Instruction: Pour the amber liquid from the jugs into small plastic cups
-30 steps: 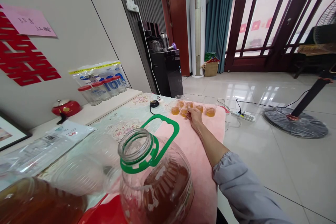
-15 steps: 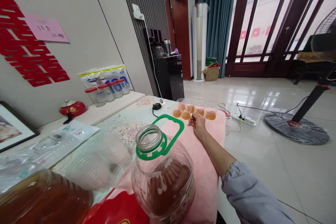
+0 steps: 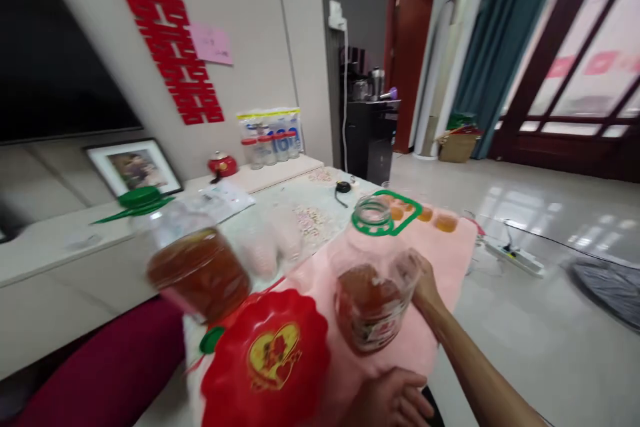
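Note:
A clear plastic jug (image 3: 369, 310) with a green handle (image 3: 411, 213) and an uncapped neck stands on the pink cloth, partly filled with reddish-brown liquid. My right hand (image 3: 424, 280) is at its right side, fingers curled against the clear wall and partly hidden by it. Low in the view, my left hand (image 3: 393, 400) is held apart from the jug's base, fingers loosely bent and nothing in them. Beyond the jug, small clear cups (image 3: 445, 220) hold amber liquid; the jug's neck and handle cover some of them.
A red scalloped dish (image 3: 270, 360) lies beside the jug. A second jug (image 3: 200, 273) of brown liquid with a green cap stands left. Stacked clear cups (image 3: 257, 247) lie between them. Red-lidded jars (image 3: 270, 150) line the ledge; a power strip (image 3: 515, 257) lies on the floor.
My right hand has come back from the small cups to the jug's side. My left hand has entered from below. The view has swung left, bringing the framed photo and dish further in.

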The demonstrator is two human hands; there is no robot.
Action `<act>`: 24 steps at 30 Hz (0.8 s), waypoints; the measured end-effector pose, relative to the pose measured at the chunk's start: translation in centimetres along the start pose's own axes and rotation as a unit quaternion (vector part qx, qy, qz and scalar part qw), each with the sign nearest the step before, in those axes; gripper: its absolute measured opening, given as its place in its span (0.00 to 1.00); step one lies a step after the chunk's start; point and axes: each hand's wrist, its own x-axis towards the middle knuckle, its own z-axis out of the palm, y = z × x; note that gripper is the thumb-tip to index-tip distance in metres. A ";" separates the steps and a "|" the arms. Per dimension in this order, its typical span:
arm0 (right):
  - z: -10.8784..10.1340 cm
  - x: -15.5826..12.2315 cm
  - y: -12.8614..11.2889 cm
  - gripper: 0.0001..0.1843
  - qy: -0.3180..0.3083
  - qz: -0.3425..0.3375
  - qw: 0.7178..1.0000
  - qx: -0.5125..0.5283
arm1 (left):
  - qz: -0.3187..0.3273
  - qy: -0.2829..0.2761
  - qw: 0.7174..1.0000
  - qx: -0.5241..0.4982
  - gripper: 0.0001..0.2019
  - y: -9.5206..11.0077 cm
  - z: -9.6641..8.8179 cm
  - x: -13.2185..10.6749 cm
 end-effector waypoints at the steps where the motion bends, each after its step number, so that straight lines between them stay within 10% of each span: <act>1: -0.1 0.0 0.1 0.16 -0.003 -0.008 1.000 -0.014 | 0.000 0.008 1.000 -0.004 0.43 -0.2 0.2 0.1; 4: -0.2 0.5 0.2 0.13 -0.008 -0.041 0.998 -0.043 | 0.016 0.038 0.999 -0.001 0.57 -0.3 0.8 -0.4; 11: -0.3 0.6 -0.4 0.15 0.000 -0.140 0.987 -0.077 | 0.069 0.125 0.985 0.092 0.32 3.8 0.2 -5.9; 17: -0.3 0.8 -0.1 0.13 0.017 -0.193 0.976 -0.095 | 0.104 0.319 0.908 0.251 0.14 10.4 -6.0 -10.7; 24: -0.2 1.1 0.1 0.13 0.008 -0.215 0.970 -0.112 | 0.011 0.438 0.768 0.467 0.12 15.0 -13.7 -8.0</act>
